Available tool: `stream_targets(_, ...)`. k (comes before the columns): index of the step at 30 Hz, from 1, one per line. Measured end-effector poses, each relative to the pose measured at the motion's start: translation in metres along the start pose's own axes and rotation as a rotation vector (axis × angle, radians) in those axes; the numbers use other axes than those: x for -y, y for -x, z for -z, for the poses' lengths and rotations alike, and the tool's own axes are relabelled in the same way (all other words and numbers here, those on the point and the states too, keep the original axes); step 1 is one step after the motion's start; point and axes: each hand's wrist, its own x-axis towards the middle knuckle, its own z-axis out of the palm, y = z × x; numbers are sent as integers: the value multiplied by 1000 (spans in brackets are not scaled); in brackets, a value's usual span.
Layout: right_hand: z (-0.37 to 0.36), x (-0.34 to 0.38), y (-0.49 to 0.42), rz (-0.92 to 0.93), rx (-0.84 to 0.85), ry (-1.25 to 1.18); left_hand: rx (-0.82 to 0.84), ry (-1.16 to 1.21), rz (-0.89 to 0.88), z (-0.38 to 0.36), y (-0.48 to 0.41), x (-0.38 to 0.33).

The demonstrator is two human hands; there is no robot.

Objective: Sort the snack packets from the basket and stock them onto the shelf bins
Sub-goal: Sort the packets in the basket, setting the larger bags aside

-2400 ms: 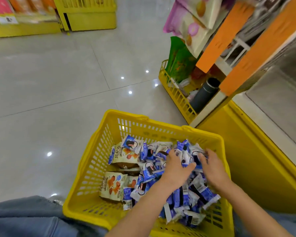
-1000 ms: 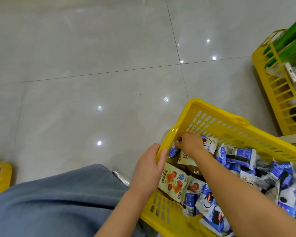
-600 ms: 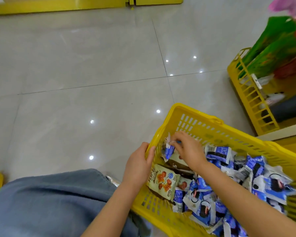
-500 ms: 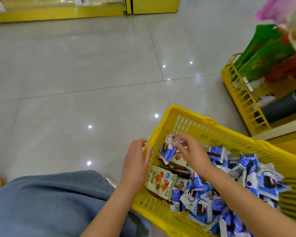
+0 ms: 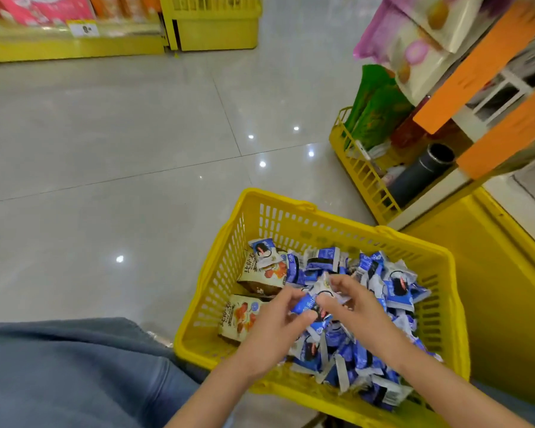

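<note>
A yellow plastic basket (image 5: 294, 222) stands on the floor in front of me, holding several blue and white snack packets (image 5: 396, 285) and cream packets with orange pictures (image 5: 238, 316) on its left side. Both hands are over the middle of the pile. My left hand (image 5: 272, 325) and my right hand (image 5: 357, 307) pinch the same blue and white packet (image 5: 308, 302) between their fingertips, a little above the heap. The shelf with orange edge strips (image 5: 482, 60) rises at the right.
A yellow wire bin (image 5: 363, 177) at the shelf foot holds green bags (image 5: 374, 115) and a dark cylinder (image 5: 420, 171). Pink and cream bags (image 5: 414, 32) hang above. Yellow shelving (image 5: 74, 44) lines the far side of the grey tiled floor. My blue-clad knee (image 5: 62, 372) is at lower left.
My left hand left the basket's rim and came in to the pile. My right hand moved from the far left corner to the middle, and both now pinch one blue packet.
</note>
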Motion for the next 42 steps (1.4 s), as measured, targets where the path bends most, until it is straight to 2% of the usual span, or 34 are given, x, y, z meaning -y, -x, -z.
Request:
stream_targets(3,25,-14,15,11,-119,30,26,-237,-39,-40,-6,5)
stream_targets(5,47,-23,21,43,-264,75,49,-441,-79,-64,-15,10)
stream_targets(8,85,-44,23,8,-437,183,243,-718,-38,-93,-25,21)
stream_targets(10,106,-59,20,-51,-444,293,351,-767,11,-105,-27,28)
stream_targets(13,121,-75,14,-173,-309,572,369,-752,33,-107,-27,28)
stream_targets(15,118,-73,10,-157,-308,686,291,-815,-55,-92,-28,19)
stream_targets(17,104,-61,6,-29,-385,718,97,-812,-167,-62,-30,8)
stream_targets(19,83,-47,-1,122,-386,737,-135,-767,-243,-22,-28,-2)
stream_targets(22,43,-33,-20,234,-221,687,-513,-836,-266,43,-26,-6)
stream_targets(24,15,-29,-41,246,-112,665,-624,-868,-146,78,-27,2)
stream_targets(27,-25,-27,-76,219,-1,640,-509,-726,95,103,-24,22)
stream_targets(29,-49,-28,-99,191,53,624,-437,-617,150,105,-22,36)
stream_targets(36,-98,-27,-160,17,158,747,-476,-611,115,108,-27,48)
stream_targets(42,-104,-29,-173,40,62,870,-475,-600,87,107,-28,50)
